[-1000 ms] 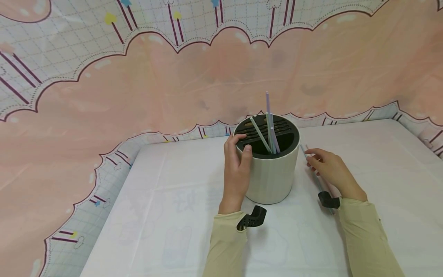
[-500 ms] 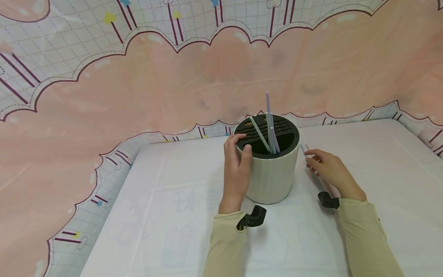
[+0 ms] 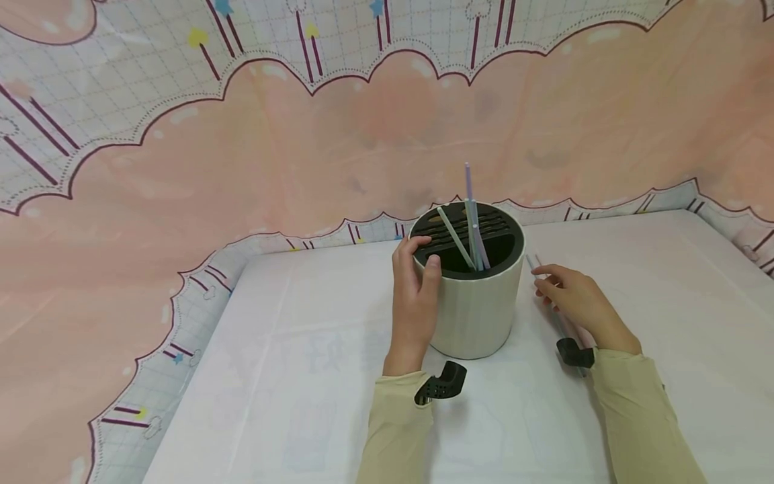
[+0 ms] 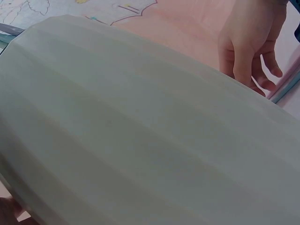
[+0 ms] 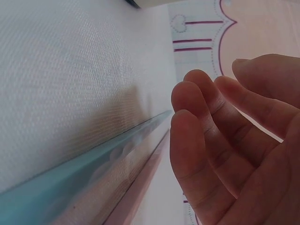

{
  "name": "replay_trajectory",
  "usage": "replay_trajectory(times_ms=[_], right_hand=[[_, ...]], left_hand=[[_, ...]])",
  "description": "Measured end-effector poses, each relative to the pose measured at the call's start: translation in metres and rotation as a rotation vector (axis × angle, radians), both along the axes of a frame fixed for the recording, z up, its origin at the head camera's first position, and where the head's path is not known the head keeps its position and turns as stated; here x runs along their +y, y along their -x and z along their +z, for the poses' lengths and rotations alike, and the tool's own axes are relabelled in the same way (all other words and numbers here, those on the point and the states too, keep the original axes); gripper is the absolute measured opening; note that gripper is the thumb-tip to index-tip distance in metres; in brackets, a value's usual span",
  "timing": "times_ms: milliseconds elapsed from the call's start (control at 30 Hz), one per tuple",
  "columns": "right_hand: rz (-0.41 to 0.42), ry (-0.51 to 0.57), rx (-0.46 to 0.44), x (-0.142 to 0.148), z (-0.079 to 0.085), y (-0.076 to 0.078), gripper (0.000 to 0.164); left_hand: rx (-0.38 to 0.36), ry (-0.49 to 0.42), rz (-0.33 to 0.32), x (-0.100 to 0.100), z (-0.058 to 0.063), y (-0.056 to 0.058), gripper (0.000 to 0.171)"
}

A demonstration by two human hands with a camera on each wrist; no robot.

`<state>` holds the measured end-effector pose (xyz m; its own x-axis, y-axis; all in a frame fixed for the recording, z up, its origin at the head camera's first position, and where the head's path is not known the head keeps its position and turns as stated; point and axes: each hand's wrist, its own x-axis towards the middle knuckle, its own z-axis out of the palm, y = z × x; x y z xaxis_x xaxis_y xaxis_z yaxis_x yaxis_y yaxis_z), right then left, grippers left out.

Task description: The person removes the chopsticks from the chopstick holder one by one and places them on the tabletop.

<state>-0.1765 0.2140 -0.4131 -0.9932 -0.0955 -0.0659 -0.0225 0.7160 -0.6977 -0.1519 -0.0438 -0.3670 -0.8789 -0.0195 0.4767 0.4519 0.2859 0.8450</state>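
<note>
A round cream knife holder (image 3: pixel 474 316) with a black slotted top stands upright on the white-covered table. Several thin purple and pale green straws (image 3: pixel 468 181) lean in its open front compartment. My left hand (image 3: pixel 414 296) grips its left side, fingertips over the black top and thumb at the front rim. The cream wall fills most of the left wrist view. To the right, my right hand (image 3: pixel 574 296) hovers with loosely bent fingers close over a blue straw (image 5: pixel 70 173) and a pink straw (image 5: pixel 140 192) on the table; nothing shows between its fingertips.
The white table cover (image 3: pixel 290 376) spreads out on both sides of the holder. Behind it hangs a peach cloth (image 3: pixel 338 148) with a scalloped, patterned border. Each wrist carries a black camera mount (image 3: pixel 444 382).
The whole head view has shifted very slightly down. Both hands, the holder and the straws keep their places relative to each other.
</note>
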Motion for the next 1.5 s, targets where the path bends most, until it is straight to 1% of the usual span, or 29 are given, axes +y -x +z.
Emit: replay_trajectory(times_ms=[167, 367, 633, 833, 967, 1233, 1333, 1400, 1500], right_hand=[[0.000, -0.009, -0.010, -0.0007, 0.0009, 0.0009, 0.038], [-0.002, -0.012, -0.016, -0.0009, 0.0012, 0.0009, 0.039], [-0.010, -0.005, -0.030, -0.0001, 0.0008, 0.0017, 0.040], [-0.015, -0.002, -0.016, 0.0010, -0.0005, 0.0040, 0.040], [-0.007, -0.022, -0.009, 0.0016, -0.0029, 0.0063, 0.040], [0.016, -0.105, -0.064, -0.0003, -0.0042, 0.0070, 0.045], [0.021, -0.094, -0.056, -0.0015, -0.0034, 0.0072, 0.045], [0.028, -0.080, -0.030, -0.0026, -0.0025, 0.0073, 0.045], [0.030, -0.073, 0.031, -0.0054, 0.0007, 0.0071, 0.044]], left_hand=[[-0.009, -0.005, -0.007, -0.0005, 0.0003, 0.0000, 0.039], [0.006, -0.007, -0.008, -0.0001, 0.0003, 0.0007, 0.039], [0.007, -0.006, -0.005, 0.0004, -0.0002, 0.0014, 0.039], [0.009, -0.005, 0.000, 0.0014, 0.0010, 0.0019, 0.039], [0.013, -0.005, 0.001, 0.0019, 0.0006, 0.0031, 0.039], [-0.003, -0.014, -0.003, 0.0022, 0.0006, 0.0028, 0.039], [-0.007, -0.015, -0.003, 0.0023, 0.0000, 0.0033, 0.039], [-0.008, -0.012, -0.001, 0.0023, -0.0002, 0.0035, 0.039], [-0.003, -0.009, 0.002, 0.0024, 0.0004, 0.0039, 0.038]])
